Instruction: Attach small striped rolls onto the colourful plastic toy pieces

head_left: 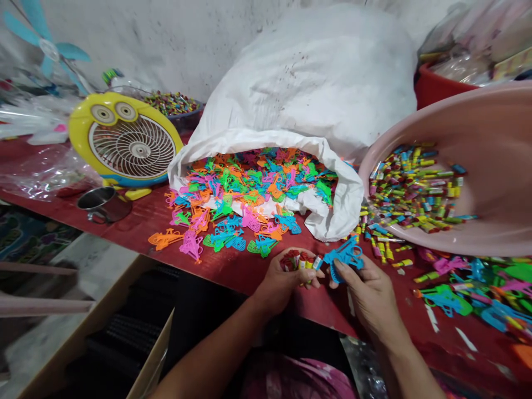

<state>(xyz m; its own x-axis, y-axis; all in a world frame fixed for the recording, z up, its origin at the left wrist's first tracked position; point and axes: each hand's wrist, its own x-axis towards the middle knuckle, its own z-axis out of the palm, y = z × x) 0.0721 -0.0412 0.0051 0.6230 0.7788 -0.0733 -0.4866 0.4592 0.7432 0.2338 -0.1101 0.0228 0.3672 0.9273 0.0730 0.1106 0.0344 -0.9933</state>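
Closed around a bunch of small colourful tubes (302, 260), with red ends and yellow or white bands, is my left hand (279, 284). My right hand (371, 291) pinches a blue plastic toy gun (344, 255) between thumb and fingers. Its left end is close to the tubes in my left hand; whether they touch I cannot tell. Both hands are above the front edge of the red table (141, 235). Beyond them, orange, pink, green and blue toy guns (249, 183) spill from the mouth of a big white sack (307, 83).
At right a tilted pink basin (490, 160) holds many tubes, with more scattered below it. Assorted toy guns (446, 299) lie at the right front. A yellow fan (78, 124) and metal mug (106, 205) stand at left, near an open box (160, 338) below the table.
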